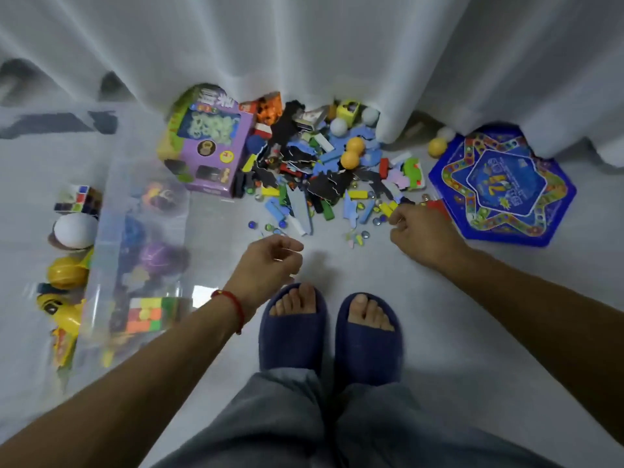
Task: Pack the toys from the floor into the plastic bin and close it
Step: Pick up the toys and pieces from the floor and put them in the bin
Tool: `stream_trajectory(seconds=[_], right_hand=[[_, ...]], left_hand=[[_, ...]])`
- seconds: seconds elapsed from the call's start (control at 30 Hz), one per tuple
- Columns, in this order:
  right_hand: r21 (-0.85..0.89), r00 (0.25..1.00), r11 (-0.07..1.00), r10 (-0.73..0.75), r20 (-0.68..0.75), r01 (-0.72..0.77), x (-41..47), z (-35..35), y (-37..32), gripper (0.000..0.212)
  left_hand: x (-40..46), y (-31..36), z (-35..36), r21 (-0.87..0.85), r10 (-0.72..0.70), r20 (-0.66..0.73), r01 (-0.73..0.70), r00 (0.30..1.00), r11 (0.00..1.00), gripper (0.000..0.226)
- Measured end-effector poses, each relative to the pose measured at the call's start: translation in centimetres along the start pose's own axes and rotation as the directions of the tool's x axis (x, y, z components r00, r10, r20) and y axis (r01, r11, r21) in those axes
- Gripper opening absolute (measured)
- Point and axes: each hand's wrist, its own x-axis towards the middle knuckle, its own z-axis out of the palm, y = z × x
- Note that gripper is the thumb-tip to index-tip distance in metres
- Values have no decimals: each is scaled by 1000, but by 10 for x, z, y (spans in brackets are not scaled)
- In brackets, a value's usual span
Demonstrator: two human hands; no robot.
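The person stands in dark blue slippers [329, 332] on a pale floor [456, 332], both arms reaching forward and down. The left hand [270, 265], a red cord bracelet [233, 307] on its wrist, hangs just above the floor near 12 o'clock of the left slipper; its fingers are loosely curled, and whether that grip holds anything cannot be told from this blurred view. The right hand [418, 233] is out toward 1 o'clock at the near edge of the toy pile [324, 177], thumb and fingertips drawn together as if pinching a small piece, though the piece itself is too small to make out. The pile, a scatter of coloured blocks, dark jigsaw pieces, marbles and orange and white balls, lies at 12 o'clock against the hem of a white curtain [304, 45]. A purple toy box [209, 150] sits at the pile's 9 o'clock side, and a blue star-patterned game board [503, 187] lies flat at its 3 o'clock side, near the right hand. The clear plastic bin [141, 251] is at 10 o'clock from the feet, blurred, with a puzzle cube [148, 314] and purplish toys visible through its wall. Beside the bin at 9 o'clock lie another cube [79, 199], a white egg-shaped toy [76, 231] and yellow toys [66, 292].
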Motion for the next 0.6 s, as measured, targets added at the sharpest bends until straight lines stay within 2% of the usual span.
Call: stream_trajectory(seconds=[0.07, 0.13, 0.17, 0.23, 0.3, 0.4, 0.47, 0.53, 0.6], right_hand=[[15, 999, 1000, -25, -47, 26, 5, 33, 13, 29], [-6, 993, 996, -84, -89, 83, 8, 63, 10, 38], [-15, 988, 995, -95, -122, 94, 9, 75, 5, 44], [1, 977, 998, -65, -204, 67, 14, 95, -7, 55], [50, 959, 998, -10, -284, 25, 20, 108, -18, 59], [37, 937, 999, -6, -350, 20, 28, 119, -28, 47], [-15, 923, 997, -70, -378, 70, 30, 123, -26, 36], [-41, 912, 989, -145, -383, 140, 31, 124, -21, 31], [14, 932, 989, -136, -335, 150, 33, 123, -16, 32]], left_hand=[[33, -14, 23, 277, 105, 61, -118, 993, 954, 19], [61, -19, 43, 523, 247, 70, -247, 966, 816, 27], [72, -18, 50, 591, 311, 47, -278, 949, 758, 28], [86, -19, 58, 638, 397, -73, -263, 915, 724, 26], [92, -24, 51, 600, 420, -267, -191, 867, 777, 24], [86, -44, 20, 551, 383, -459, -81, 802, 831, 33], [86, -60, -5, 587, 377, -457, -45, 806, 809, 46], [90, -71, -22, 640, 344, -379, -25, 859, 768, 66], [97, -73, -28, 657, 340, -286, -75, 896, 750, 76]])
